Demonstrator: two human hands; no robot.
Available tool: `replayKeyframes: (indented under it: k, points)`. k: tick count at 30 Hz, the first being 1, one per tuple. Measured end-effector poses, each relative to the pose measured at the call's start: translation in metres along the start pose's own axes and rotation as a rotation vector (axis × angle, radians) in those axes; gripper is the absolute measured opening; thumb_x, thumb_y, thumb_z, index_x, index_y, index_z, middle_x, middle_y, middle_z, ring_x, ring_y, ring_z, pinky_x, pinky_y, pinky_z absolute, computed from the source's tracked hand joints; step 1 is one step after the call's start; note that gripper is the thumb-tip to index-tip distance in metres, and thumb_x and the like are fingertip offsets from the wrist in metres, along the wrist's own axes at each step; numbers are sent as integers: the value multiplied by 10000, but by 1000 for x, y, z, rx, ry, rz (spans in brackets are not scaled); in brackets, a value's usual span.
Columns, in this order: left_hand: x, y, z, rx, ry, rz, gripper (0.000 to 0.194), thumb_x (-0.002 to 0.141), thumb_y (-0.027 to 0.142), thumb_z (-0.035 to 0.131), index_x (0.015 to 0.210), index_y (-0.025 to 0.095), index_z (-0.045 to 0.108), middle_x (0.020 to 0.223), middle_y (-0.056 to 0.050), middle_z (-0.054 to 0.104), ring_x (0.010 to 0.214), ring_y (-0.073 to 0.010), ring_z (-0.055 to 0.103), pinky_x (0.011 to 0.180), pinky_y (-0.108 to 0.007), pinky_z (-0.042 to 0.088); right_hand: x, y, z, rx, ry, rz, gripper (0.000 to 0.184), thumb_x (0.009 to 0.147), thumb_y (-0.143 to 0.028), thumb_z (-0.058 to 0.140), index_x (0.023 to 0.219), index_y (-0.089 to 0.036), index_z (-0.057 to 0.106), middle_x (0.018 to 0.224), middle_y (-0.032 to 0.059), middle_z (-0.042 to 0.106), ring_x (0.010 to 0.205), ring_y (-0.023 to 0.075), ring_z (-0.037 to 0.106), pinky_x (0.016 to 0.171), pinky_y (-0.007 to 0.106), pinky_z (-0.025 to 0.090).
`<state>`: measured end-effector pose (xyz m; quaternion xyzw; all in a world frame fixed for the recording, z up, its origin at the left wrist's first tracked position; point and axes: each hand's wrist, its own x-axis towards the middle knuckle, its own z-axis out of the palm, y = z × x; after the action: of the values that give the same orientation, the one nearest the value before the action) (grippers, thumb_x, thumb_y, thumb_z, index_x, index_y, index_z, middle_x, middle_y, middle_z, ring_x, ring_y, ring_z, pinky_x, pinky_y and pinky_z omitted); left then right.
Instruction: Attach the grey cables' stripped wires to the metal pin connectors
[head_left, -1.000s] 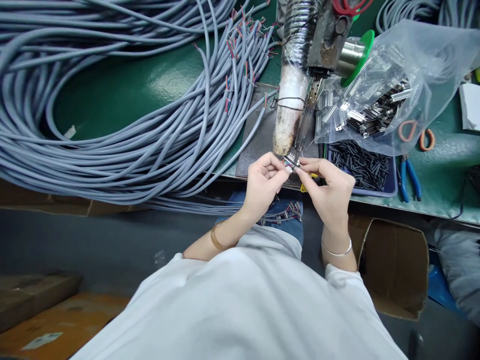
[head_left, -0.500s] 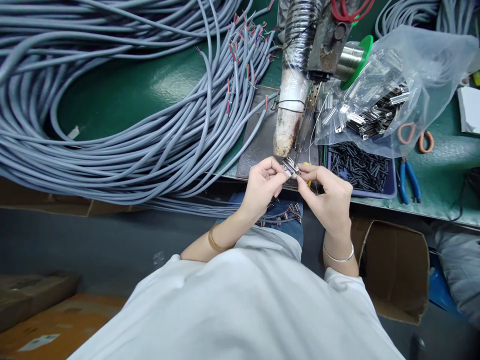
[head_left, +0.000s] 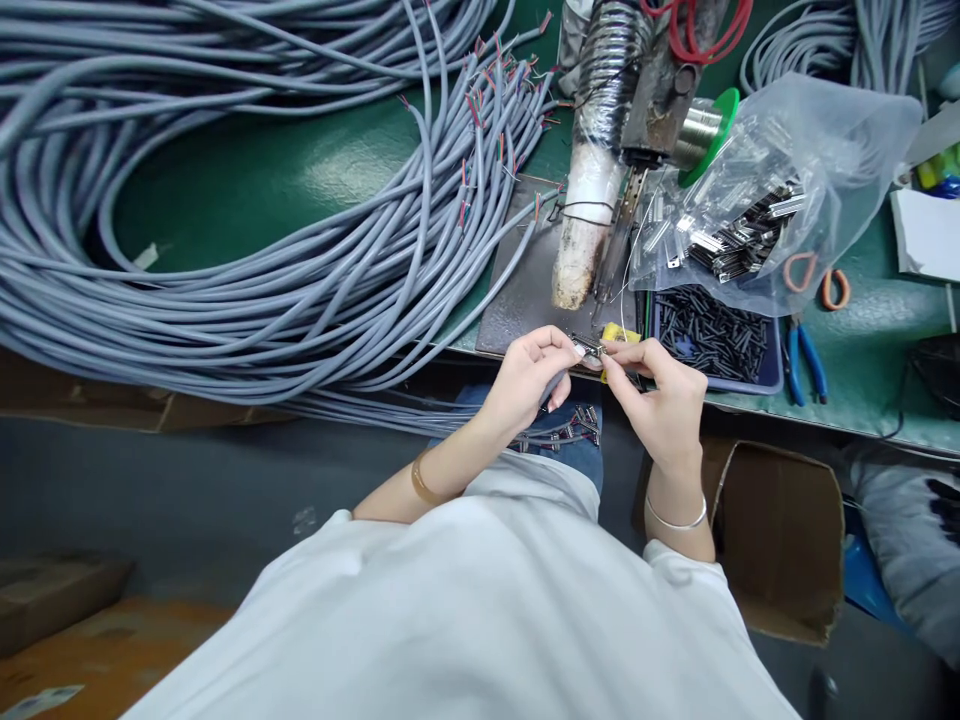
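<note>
My left hand (head_left: 529,378) is closed in a pinch at the left end of a small metal multi-pin connector (head_left: 588,346), with a short piece of grey cable (head_left: 553,386) showing under its fingers. My right hand (head_left: 660,392) pinches the connector's right end between thumb and fingertips. Just beyond, a soldering iron (head_left: 619,235) points down at the bench edge, its tip apart from the connector. A yellow sponge-like block (head_left: 616,334) lies behind my right fingertips. Several finished-looking connectors on cables (head_left: 574,428) rest on my lap. The wire joints are hidden by my fingers.
A large coil of grey cables (head_left: 300,300) fills the left bench. A taped exhaust hose (head_left: 589,215) hangs beside the iron. To the right are a solder spool (head_left: 697,135), a plastic bag of connectors (head_left: 750,230), a bin of black sleeves (head_left: 712,335) and pliers (head_left: 806,355).
Both hands have lowered the connector slightly toward me, away from the iron's tip. The connector has turned to lie flatter, and the yellow block behind it shows more. The camera view has shifted slightly.
</note>
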<state>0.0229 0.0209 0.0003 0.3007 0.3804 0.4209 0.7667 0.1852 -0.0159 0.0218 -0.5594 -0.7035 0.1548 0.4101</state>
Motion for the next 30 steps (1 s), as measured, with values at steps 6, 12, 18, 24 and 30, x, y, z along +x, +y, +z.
replayKeyframes:
  k: [6,12,18,24,30]
  points:
    - [-3,2,-3,-36,-37,-50,256,726,283,758,713,179,524,624,15,686,286,-45,439,279,-174,252,-4,-6,-3,50,10,74,38,921,-257,671,900,-227,679,960,12,797,809,162,788,691,249,652]
    - [-15,-9,-9,110,-141,-22,291,775,330,776,749,175,532,646,10,680,317,-58,477,317,-178,335,-16,-13,-13,-23,505,-13,24,854,-280,753,866,-283,733,676,-45,700,531,140,673,454,265,510]
    - [-30,-27,-26,737,-366,131,63,831,233,686,803,178,692,669,-27,716,592,-155,686,551,-216,483,-9,-22,-14,152,767,-123,183,910,-306,673,1092,-303,654,703,-51,652,389,87,532,341,251,362]
    - [-32,-9,-43,993,-376,356,147,881,244,649,901,189,784,833,-48,790,691,-150,702,661,-226,497,-11,-15,-11,82,442,156,107,934,-270,663,1008,-213,612,905,37,788,836,203,794,776,328,625]
    - [5,40,-60,1363,336,715,242,935,295,594,1084,161,728,1034,-113,750,905,-234,679,831,-338,486,-17,-14,-19,24,184,220,138,922,-328,677,920,-234,576,738,-32,708,643,158,745,615,263,565]
